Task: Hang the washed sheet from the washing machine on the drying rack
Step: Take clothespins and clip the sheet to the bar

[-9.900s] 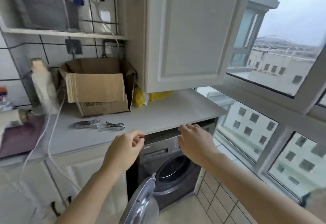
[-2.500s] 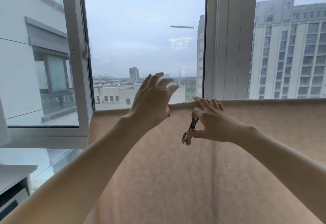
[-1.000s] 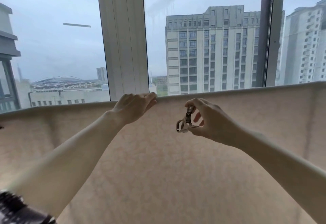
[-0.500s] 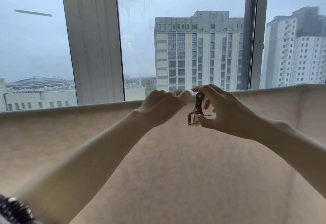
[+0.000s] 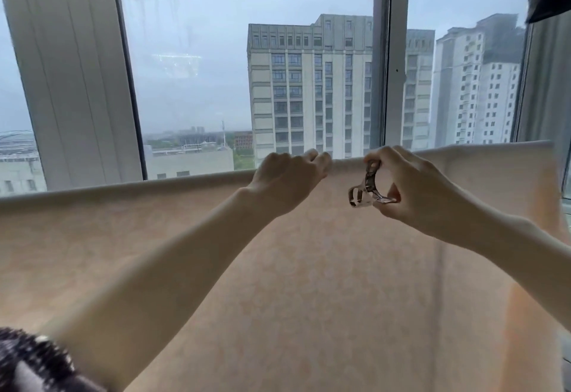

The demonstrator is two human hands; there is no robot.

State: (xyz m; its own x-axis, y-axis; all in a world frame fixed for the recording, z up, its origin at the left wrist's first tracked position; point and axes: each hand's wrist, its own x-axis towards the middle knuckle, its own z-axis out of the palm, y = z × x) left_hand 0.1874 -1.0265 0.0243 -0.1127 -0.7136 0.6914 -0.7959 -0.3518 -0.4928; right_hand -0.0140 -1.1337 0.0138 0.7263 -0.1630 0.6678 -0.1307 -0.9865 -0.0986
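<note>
Fingers (image 5: 312, 160) of the left hand (image 5: 287, 181) curl over the top fold of the beige sheet (image 5: 278, 283) at frame center. Just right, the right hand (image 5: 414, 187) pinches a metal clothespin (image 5: 366, 187) against that fold, before the window (image 5: 216, 67).

**One head camera, facing the window**

There is a single view, taken from the person's head, so no second view overlaps with it. It looks forward and roughly level, out toward the window (image 5: 234, 61), with both arms reaching away from the lens into the middle of the picture. The left hand (image 5: 285, 181) and right hand (image 5: 414, 187) sit at arm's length, near centre. The sheet (image 5: 309, 283) hangs close in front and fills the lower half from edge to edge. Buildings (image 5: 309, 89) stand far off beyond the glass. The wide lens bends the window frame at the sides. A dark patterned sleeve (image 5: 34, 360) crowds the lower left corner, very near the camera.
</note>
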